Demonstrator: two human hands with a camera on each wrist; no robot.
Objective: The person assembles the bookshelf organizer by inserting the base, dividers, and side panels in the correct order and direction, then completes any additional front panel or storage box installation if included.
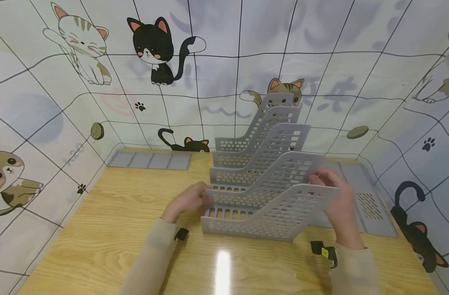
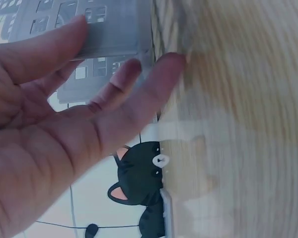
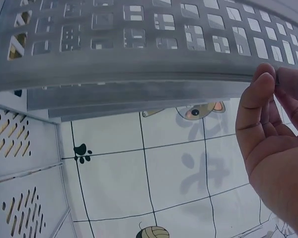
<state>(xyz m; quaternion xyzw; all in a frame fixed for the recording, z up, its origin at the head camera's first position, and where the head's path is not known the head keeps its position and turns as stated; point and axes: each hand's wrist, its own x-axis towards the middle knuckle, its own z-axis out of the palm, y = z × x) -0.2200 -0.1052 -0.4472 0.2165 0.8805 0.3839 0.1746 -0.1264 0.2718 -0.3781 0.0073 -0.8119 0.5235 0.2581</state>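
A light grey plastic file rack (image 1: 246, 227) with several upright slotted dividers stands on the wooden table in the head view. Each divider is low at the left and rises to a tall end at the right. My left hand (image 1: 189, 198) is at the low left end of the second divider from the front; in the left wrist view its thumb (image 2: 72, 37) lies over a grey panel (image 2: 114, 34), with a fingertip behind it. With thumb and finger, my right hand (image 1: 340, 200) pinches a panel edge at the tall end, also seen on the slotted panel (image 3: 139, 64) in the right wrist view.
A flat grey panel (image 1: 148, 160) lies at the table's back left. Further flat grey panels with slots (image 1: 379, 205) lie at the right, partly behind my right hand. A cat-printed, grid-lined sheet (image 1: 217, 73) surrounds the wooden table (image 1: 110, 229).
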